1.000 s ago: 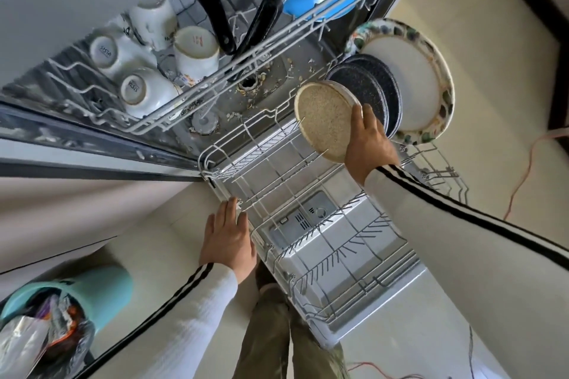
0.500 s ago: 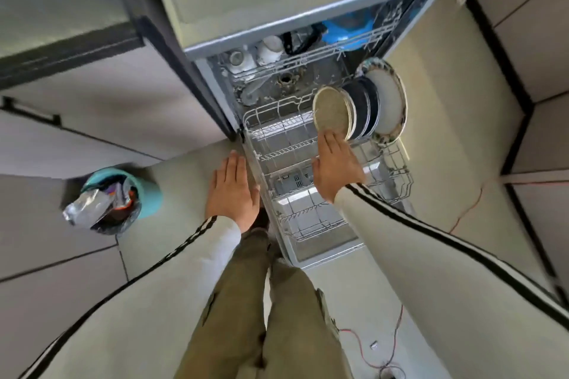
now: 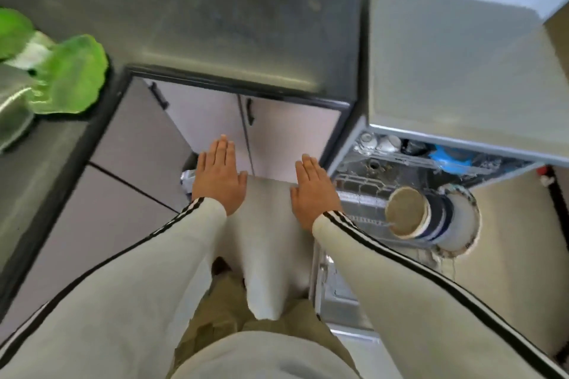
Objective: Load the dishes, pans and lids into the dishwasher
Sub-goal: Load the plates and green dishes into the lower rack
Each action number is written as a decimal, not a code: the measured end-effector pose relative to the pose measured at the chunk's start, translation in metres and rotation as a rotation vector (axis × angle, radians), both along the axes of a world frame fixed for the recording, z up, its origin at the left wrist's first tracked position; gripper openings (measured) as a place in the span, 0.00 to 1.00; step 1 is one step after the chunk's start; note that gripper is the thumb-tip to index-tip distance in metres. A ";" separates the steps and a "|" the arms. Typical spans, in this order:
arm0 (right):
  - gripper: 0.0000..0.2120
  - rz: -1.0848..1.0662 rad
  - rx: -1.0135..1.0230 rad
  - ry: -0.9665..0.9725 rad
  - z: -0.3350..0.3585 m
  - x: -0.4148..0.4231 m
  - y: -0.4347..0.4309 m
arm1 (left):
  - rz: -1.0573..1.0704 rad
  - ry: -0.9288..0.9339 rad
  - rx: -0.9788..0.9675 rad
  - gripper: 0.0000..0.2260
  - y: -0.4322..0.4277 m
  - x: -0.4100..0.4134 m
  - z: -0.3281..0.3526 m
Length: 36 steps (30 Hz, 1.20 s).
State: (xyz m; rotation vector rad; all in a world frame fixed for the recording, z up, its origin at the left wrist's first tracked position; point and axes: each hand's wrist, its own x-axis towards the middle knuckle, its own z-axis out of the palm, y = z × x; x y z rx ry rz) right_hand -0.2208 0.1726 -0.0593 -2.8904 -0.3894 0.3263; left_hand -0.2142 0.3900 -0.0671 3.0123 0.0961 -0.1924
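The open dishwasher stands at the right with its lower rack pulled out. A beige plate stands on edge in the rack, with dark blue plates and a large white patterned plate behind it. Cups and a blue pan sit in the upper rack. My left hand and my right hand hover flat and empty, fingers extended, left of the rack and touching nothing.
A dark countertop runs across the top, with cabinet doors below it. Green leaf-shaped dishes and a metal lid or pan lie on the counter at far left. My legs and the pale floor are below.
My right hand let go of the beige plate, which stays on edge in the lower rack. Both hands lifted away and my view swung up and left toward the counter.
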 end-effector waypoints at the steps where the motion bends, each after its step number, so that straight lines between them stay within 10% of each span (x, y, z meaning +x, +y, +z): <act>1: 0.28 0.035 0.017 -0.021 0.005 0.012 0.023 | 0.036 -0.008 0.000 0.31 0.023 0.004 0.004; 19: 0.27 0.427 0.103 -0.171 0.056 0.186 0.375 | 0.482 -0.191 -0.073 0.32 0.326 0.068 0.037; 36: 0.09 -0.065 0.393 0.460 0.023 0.322 0.500 | 0.839 -0.279 -0.037 0.23 0.481 0.193 0.058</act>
